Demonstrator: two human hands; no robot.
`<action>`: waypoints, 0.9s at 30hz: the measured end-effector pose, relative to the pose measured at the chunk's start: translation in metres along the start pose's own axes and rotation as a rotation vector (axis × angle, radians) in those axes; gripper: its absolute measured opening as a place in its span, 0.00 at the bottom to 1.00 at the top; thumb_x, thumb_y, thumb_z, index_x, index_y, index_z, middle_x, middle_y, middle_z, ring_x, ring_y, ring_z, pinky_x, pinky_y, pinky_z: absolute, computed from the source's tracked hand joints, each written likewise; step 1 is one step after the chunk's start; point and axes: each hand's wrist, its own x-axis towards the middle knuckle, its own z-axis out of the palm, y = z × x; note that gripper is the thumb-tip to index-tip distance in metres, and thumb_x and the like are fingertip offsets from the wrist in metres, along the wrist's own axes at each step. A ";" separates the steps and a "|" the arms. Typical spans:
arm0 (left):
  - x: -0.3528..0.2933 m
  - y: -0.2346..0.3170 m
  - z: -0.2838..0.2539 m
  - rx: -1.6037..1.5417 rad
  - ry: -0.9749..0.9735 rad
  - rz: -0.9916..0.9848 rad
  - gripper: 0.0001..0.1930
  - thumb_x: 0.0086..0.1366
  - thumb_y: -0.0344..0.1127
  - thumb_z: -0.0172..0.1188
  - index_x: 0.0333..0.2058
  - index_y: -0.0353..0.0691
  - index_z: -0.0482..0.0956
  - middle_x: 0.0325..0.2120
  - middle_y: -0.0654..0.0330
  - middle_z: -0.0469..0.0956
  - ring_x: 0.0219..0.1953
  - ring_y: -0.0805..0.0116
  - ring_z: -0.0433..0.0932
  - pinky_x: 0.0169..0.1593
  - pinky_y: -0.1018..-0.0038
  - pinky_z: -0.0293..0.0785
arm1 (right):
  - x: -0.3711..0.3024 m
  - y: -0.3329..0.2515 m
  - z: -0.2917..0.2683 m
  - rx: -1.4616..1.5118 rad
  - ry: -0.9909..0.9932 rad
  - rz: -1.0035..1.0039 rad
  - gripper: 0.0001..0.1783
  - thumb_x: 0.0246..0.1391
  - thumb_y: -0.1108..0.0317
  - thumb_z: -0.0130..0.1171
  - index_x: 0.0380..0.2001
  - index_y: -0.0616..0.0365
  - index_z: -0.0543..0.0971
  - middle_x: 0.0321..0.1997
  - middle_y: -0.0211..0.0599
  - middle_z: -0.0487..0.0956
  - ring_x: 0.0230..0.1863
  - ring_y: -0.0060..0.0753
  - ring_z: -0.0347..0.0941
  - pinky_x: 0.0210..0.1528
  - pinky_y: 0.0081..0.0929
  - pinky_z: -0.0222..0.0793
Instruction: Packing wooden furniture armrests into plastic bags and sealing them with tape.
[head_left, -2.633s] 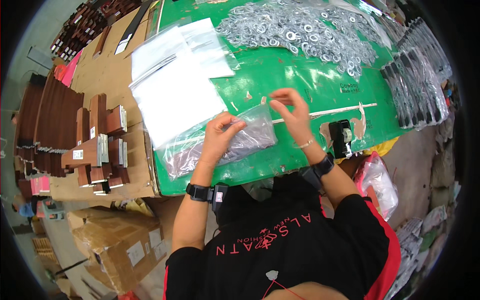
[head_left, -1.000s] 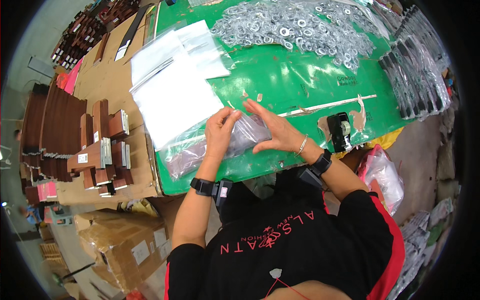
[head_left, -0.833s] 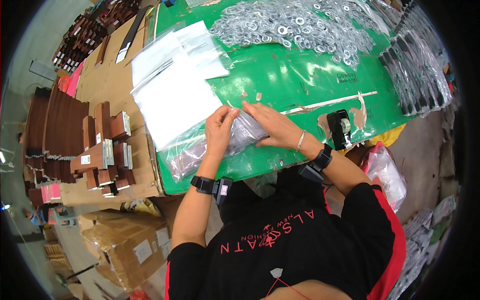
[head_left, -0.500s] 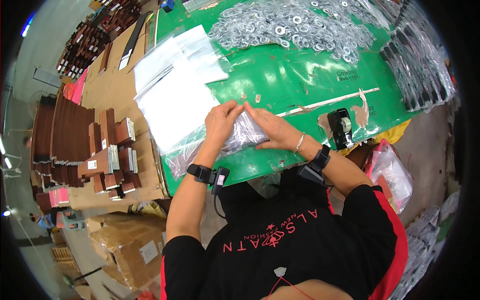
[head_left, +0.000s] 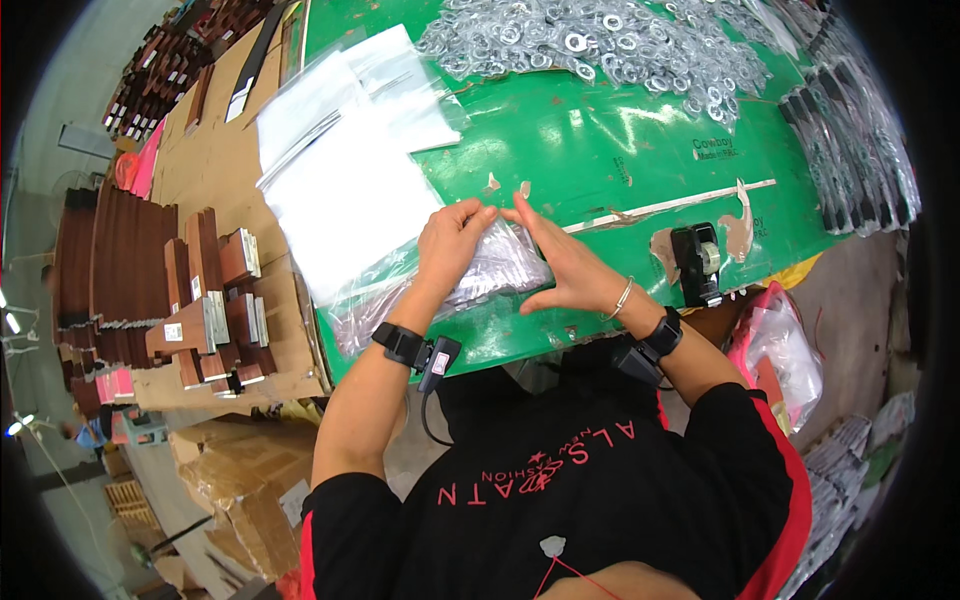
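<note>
A clear plastic bag lies at the near edge of the green table, with something greyish inside that I cannot make out. My left hand is closed, thumb and fingers pinched on the bag's far edge. At the bag's right end is my right hand, its fingers stretched out and the thumb spread away from them. Its fingertips come close to those of the left hand. Loose film from the bag spreads out to the left under my left wrist.
White flat bags lie to the left. Many small plastic-wrapped rings cover the far side. A black tape dispenser stands at right, near packed dark pieces. Brown wooden pieces are stacked at left on cardboard.
My right thumb has lifted off the bag and the right hand has opened wider. My left hand keeps its pinch. The whole view has shifted slightly.
</note>
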 end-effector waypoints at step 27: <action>0.003 0.000 0.003 0.220 -0.032 -0.055 0.20 0.67 0.50 0.56 0.25 0.40 0.77 0.18 0.56 0.73 0.24 0.59 0.72 0.30 0.62 0.66 | 0.008 0.005 -0.002 -0.057 -0.059 0.060 0.73 0.30 0.58 0.81 0.73 0.65 0.43 0.67 0.59 0.63 0.67 0.55 0.61 0.69 0.41 0.59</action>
